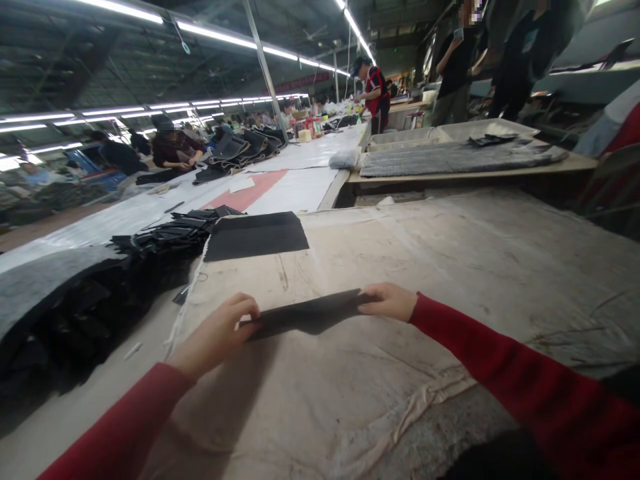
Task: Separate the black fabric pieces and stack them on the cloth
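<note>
Between my two hands a black fabric piece (pixel 310 313) is stretched just above the cloth-covered table (pixel 425 253). My left hand (pixel 220 333) pinches its left end, thumb and fingers closed on it. The right end is gripped by my right hand (pixel 389 301), fingers pressed together. The middle of the piece sags a little along its lower edge. Beyond it lies another black fabric piece (pixel 257 237), flat on the cover, with zigzag-cut side edges.
Piles of black cut pieces (pixel 165 240) line the left side. A long white table (pixel 310 153) runs into the distance, with dark garment parts (pixel 235 150) on it. Grey trays (pixel 450 153) stand at the back right. Several people work or stand farther off.
</note>
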